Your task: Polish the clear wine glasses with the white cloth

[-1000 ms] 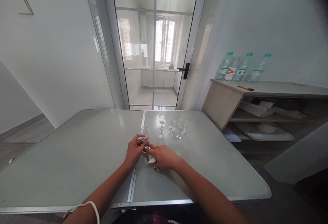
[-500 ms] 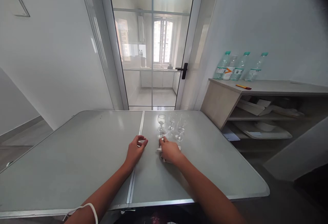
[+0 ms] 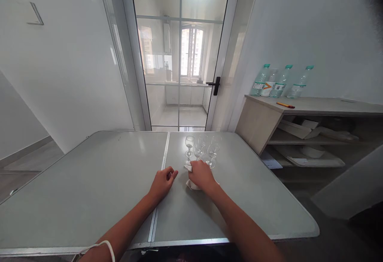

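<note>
My right hand (image 3: 202, 175) is closed at the foot of a small clear wine glass (image 3: 198, 150), which stands upright on the table. A white cloth (image 3: 193, 185) is bunched beneath that hand, with one edge sticking out left of the fingers. Just left of the held glass is another stemmed glass (image 3: 189, 143); to its right stands a further one (image 3: 212, 152). More glasses behind them are faint and overlap. My left hand (image 3: 163, 181) rests beside the table's metal seam, its fingers loosely curled around nothing. The right fingertips are partly hidden.
The grey table (image 3: 98, 190) has a metal strip (image 3: 160, 190) across it. Beyond its far edge is a glass door (image 3: 179, 66) with a black handle (image 3: 217, 86). At right, a shelf unit (image 3: 257, 118) bears several plastic bottles (image 3: 279, 82) and a yellow-orange stick-like item (image 3: 285, 105).
My right hand has shifted the wine glass rightward, closer to the other glasses. The cloth has moved with that hand. My left hand has moved slightly right and nearer to me, its fingers more curled.
</note>
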Demonstrator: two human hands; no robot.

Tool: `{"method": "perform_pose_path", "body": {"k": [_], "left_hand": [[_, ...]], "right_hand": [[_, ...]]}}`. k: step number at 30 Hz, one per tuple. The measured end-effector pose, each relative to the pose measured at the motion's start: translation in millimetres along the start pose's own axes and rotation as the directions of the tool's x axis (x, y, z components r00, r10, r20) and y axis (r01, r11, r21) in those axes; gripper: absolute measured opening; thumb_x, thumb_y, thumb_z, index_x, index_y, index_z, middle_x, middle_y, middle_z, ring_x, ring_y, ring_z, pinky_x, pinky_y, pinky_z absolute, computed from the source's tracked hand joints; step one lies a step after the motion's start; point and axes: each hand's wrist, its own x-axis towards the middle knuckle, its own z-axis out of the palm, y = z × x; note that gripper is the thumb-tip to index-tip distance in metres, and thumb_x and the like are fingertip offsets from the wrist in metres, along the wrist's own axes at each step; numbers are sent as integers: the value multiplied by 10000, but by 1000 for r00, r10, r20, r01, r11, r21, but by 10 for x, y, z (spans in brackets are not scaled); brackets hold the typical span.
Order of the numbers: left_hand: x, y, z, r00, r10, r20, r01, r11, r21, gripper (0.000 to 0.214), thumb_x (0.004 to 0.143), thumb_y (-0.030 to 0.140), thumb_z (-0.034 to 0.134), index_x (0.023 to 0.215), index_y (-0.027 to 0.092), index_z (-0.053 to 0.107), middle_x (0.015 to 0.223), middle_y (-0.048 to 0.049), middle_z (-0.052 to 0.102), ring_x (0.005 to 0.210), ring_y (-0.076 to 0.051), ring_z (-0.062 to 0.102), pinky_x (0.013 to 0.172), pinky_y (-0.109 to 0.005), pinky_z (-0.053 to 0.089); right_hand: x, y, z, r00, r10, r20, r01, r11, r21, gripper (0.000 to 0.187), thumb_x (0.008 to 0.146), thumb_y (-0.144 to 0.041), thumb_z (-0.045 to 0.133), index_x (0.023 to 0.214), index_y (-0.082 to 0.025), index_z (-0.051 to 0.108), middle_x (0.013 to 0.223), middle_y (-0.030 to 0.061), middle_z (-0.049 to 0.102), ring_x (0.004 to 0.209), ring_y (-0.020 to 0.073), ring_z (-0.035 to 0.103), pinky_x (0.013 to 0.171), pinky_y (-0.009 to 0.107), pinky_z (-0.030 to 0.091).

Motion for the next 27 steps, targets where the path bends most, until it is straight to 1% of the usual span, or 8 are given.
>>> {"method": "perform_pose_path", "body": {"k": [2, 5, 7, 12, 16, 19, 23, 27], "left_hand": [[-3, 59, 0, 993, 37, 112, -14, 978, -206, 326, 927, 519, 591, 960, 210, 691, 736, -7, 669, 665, -169, 587, 656, -272, 417], [10, 137, -4, 975, 118, 190, -15, 883, -469, 447, 876, 498, 677, 1227, 222, 651, 1055, -73, 710, 957, -227, 647, 820, -309, 481], [21, 157, -14, 975, 118, 189, -4, 859, -512, 371, 818, 469, 756, 1067, 199, 700, 1003, -64, 694, 967, -229, 630, 847, -308, 476], [46, 133, -77, 988, -95, 123, 155, 664, -731, 356, 816, 488, 763, 779, 192, 569, 629, 52, 493, 584, -100, 448, 555, -202, 351], [57, 194, -201, 978, -194, 81, 166, 478, -862, 356, 832, 491, 745, 922, 239, 512, 628, 80, 475, 522, -88, 417, 487, -183, 331], [54, 286, -325, 979, -205, -22, 67, 417, -907, 394, 789, 393, 804, 975, 264, 482, 750, 64, 550, 597, -95, 515, 558, -185, 437], [42, 343, -443, 966, -177, -187, -71, 513, -856, 444, 749, 354, 820, 1008, 283, 466, 934, 25, 579, 698, -111, 563, 662, -226, 512], [50, 274, -509, 958, -147, -246, -82, 682, -727, 394, 803, 456, 725, 1060, 281, 484, 994, -27, 592, 740, -149, 572, 640, -253, 486]], "right_hand": [[-8, -65, -25, 993, -118, -20, 118, 942, 314, 331, 989, -416, 501, 1117, -203, 720, 1034, 103, 756, 954, 237, 702, 808, 304, 506], [-14, -131, 8, 972, -231, -51, 154, 455, 877, 471, 984, -597, 466, 1216, -246, 679, 1036, 45, 744, 937, 206, 689, 824, 311, 524], [-1, -142, 55, 984, -175, 20, 14, 187, 982, 538, 896, -683, 573, 1186, -247, 697, 993, 34, 742, 928, 212, 685, 846, 331, 531], [94, -49, 92, 981, -13, 192, -192, -108, 975, 488, 791, -627, 742, 1017, -195, 733, 914, 66, 755, 887, 242, 697, 787, 342, 550], [113, 48, 9, 978, -99, 186, -200, -163, 966, 379, 679, -347, 885, 995, -203, 731, 923, 33, 756, 841, 195, 687, 733, 275, 531], [66, 77, -52, 953, -227, 199, -227, -103, 969, 412, 656, -297, 895, 1019, -202, 726, 984, 46, 754, 872, 201, 687, 756, 295, 542], [23, 67, -62, 837, -452, 308, -294, 102, 950, 426, 673, -329, 886, 1044, -187, 732, 1032, 75, 746, 923, 219, 689, 828, 362, 553], [62, 52, -73, 939, -307, 153, -164, -10, 986, 237, 740, -357, 798, 882, -184, 717, 874, 43, 722, 828, 187, 655, 826, 350, 537]]}}
